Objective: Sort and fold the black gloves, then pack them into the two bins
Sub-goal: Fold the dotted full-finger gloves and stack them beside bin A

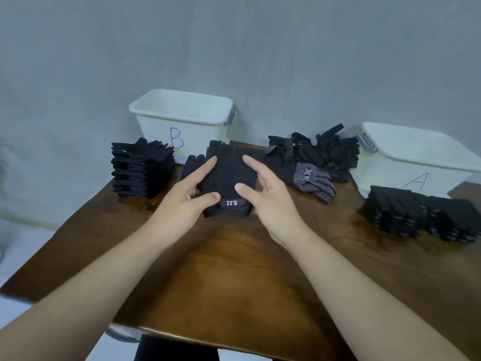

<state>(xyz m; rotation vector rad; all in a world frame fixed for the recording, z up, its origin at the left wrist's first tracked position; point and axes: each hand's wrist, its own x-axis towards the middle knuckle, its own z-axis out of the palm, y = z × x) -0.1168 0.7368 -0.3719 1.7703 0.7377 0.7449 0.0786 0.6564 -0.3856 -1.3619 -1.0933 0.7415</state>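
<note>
A black fingerless glove (pixel 229 178) with a white "5.11" label lies at the table's middle, held at its cuff between both hands. My left hand (pixel 186 194) grips its left edge, thumb on the cuff. My right hand (pixel 265 190) grips the right edge, thumb on top. A second fingerless glove (pixel 191 162) peeks out behind my left hand. Bin B (pixel 182 118) stands at the back left, bin A (pixel 416 157) at the right. A loose heap of black gloves (pixel 312 152) lies between them, with a dotted glove (pixel 315 182) at its front.
A neat stack of folded black gloves (pixel 141 169) sits left of bin B. Two more folded stacks (pixel 421 213) sit in front of bin A. The brown wooden table (pixel 234 269) ends near my body. A grey wall rises behind the bins.
</note>
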